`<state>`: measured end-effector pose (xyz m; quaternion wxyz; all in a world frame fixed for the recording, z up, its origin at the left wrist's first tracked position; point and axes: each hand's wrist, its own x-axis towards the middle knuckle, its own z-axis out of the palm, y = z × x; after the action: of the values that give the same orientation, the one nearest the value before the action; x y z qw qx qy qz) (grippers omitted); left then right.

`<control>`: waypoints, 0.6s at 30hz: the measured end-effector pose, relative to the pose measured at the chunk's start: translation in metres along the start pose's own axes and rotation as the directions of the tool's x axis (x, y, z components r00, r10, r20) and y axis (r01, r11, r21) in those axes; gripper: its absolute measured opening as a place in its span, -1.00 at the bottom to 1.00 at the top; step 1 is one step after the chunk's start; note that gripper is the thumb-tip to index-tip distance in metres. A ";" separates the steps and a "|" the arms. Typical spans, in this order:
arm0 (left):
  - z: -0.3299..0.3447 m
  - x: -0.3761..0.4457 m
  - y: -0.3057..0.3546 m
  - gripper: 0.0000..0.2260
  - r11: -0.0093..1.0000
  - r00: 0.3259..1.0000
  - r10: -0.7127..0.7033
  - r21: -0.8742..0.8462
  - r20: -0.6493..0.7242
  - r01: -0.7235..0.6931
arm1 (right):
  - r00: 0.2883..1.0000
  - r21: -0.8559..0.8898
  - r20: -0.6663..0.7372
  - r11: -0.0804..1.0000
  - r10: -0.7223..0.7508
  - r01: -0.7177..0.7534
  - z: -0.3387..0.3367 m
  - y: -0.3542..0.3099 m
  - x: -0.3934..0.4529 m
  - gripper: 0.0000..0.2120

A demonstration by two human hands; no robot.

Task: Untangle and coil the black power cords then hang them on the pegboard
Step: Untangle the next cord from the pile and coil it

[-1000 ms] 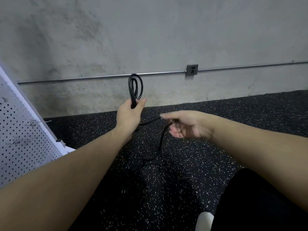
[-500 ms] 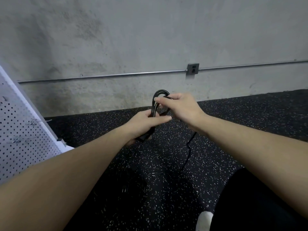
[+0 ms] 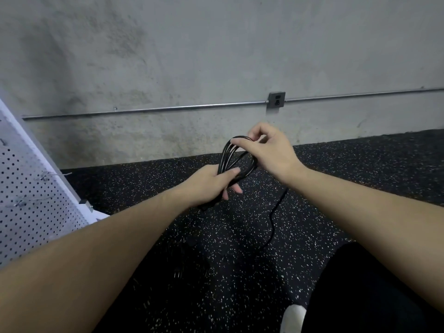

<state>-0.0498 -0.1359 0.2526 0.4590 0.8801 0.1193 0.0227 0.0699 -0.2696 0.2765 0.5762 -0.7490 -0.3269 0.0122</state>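
Between your two forearms, over the speckled rubber floor, your left hand grips the lower end of the coiled black power cord, thumb laid across the strands and fingers curled beneath. Your right hand pinches the top of the coil, fingertips bent round the smooth, glossy loops. The coil is a narrow, upright oval of several strands, held in the air in front of the concrete wall. One loose tail drops from under your right wrist and snakes along the floor toward your dark trouser leg.

To your left, the white pegboard leans away at a slant, its sheet punched with regular round holes and carrying thin wire hooks. Its lower corner ends near your left forearm, well apart from the coil. The wall is rough, stained grey concrete, crossed by a slim metal conduit that meets a small grey outlet box. Open floor stretches to the right of your right arm up to the wall's base. A white shoe toe shows at the bottom edge.
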 end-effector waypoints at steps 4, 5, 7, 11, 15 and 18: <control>0.002 0.004 0.000 -0.62 0.995 0.986 0.090 -0.017 -0.137 -0.093 | 0.972 -0.016 -0.017 0.972 0.235 -0.235 0.006 -0.005 -0.004 -0.36; 0.001 0.004 -0.001 -0.63 0.995 0.986 0.090 -0.035 -0.143 -0.096 | 0.958 -0.041 0.020 0.958 0.286 -0.285 0.006 -0.007 -0.005 -0.37; 0.001 0.004 -0.002 -0.67 0.993 0.988 0.076 -0.080 -0.133 -0.087 | 0.937 0.049 0.100 0.939 0.336 -0.342 0.007 -0.007 -0.003 -0.47; -0.001 0.003 -0.003 -0.74 0.968 0.991 0.015 -0.248 -0.132 -0.048 | 0.933 0.314 0.209 0.883 0.293 -0.348 0.009 -0.011 0.000 -0.65; -0.006 0.001 -0.002 -0.80 0.947 0.993 -0.016 -0.319 -0.119 -0.023 | 0.906 0.516 0.340 0.755 0.253 -0.405 0.012 -0.018 0.002 -0.71; -0.006 0.000 0.001 -0.77 0.893 1.000 0.000 -0.451 -0.006 -0.003 | 0.891 0.617 0.346 0.645 0.293 -0.451 0.015 -0.030 0.001 -0.66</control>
<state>-0.0508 -0.1319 0.2566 0.6500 0.7498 0.1116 0.0527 0.0508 -0.2529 0.2981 0.7561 -0.5289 -0.1974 0.3309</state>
